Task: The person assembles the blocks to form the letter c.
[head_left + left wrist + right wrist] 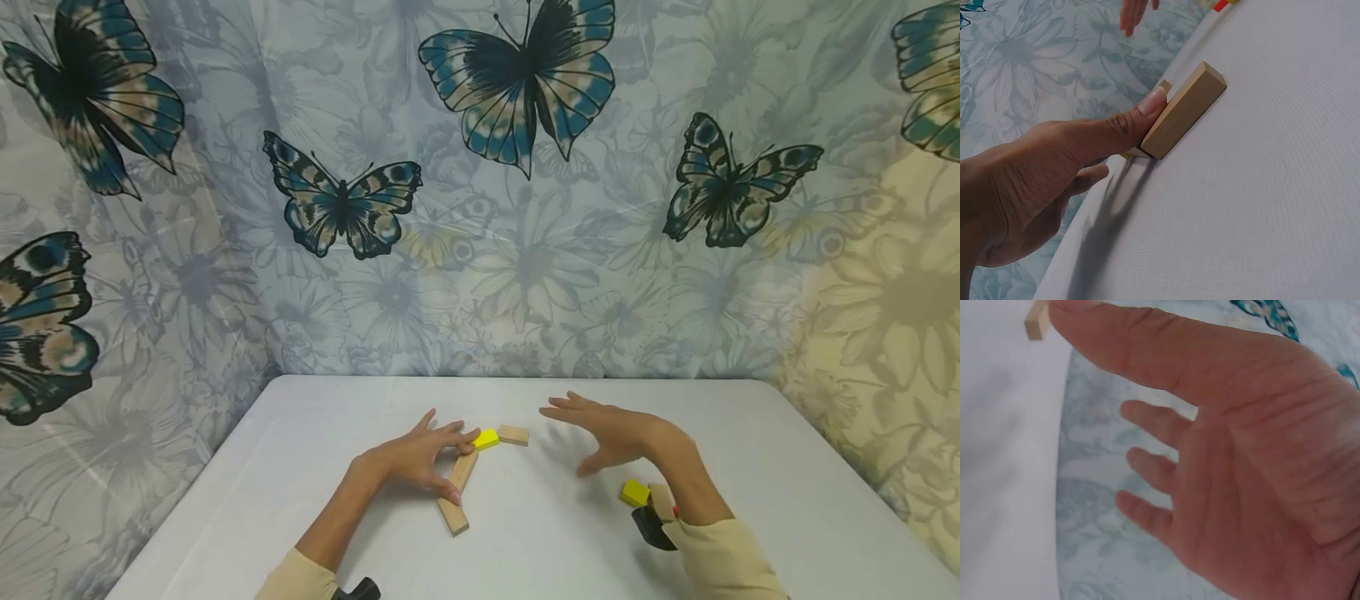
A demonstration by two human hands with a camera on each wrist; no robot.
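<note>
In the head view, wooden blocks and a yellow block form a bent row on the white table. My left hand spreads over the row's left side. Its thumb touches the nearest wooden block, seen large in the left wrist view. Between thumb and fingers lies a second wooden block. The fingertips are at the yellow block, and another wooden block adjoins it. My right hand hovers right of the row, fingers extended and thumb apart, holding nothing.
Under the right forearm are a second yellow block, a wooden block and a bit of red, partly covered by the black wrist camera. A butterfly-patterned cloth rises behind the white table.
</note>
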